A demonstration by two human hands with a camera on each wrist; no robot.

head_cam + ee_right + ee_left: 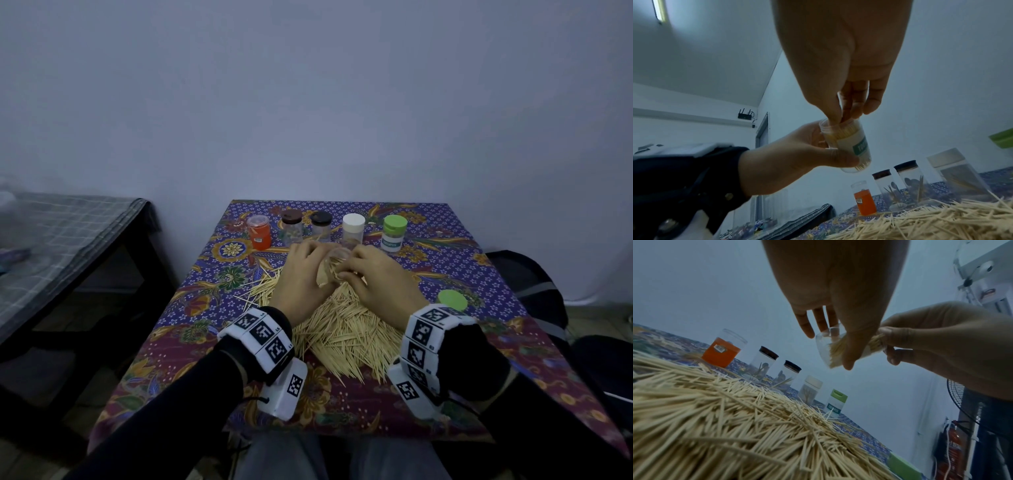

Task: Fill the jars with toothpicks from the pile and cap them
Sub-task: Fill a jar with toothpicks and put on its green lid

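A big pile of toothpicks [342, 329] lies in the middle of the patterned tablecloth [479, 274]. Just above its far edge my left hand [318, 260] grips an uncapped clear jar [851, 144] with a white and green label, tilted toward the right hand. My right hand [352, 265] pinches a bundle of toothpicks [876, 342] whose ends are inside the jar's mouth. The jar [825, 347] holds many toothpicks. A loose green lid [452, 300] lies on the cloth to the right of the pile.
Along the table's far edge stand an orange jar [259, 232], a brown-capped jar [292, 228], a dark-capped jar [321, 226], a white-capped jar [353, 229] and a green-capped jar [394, 233]. A low bench with a checked cover [68, 233] is on the left, dark bags [534, 284] on the right.
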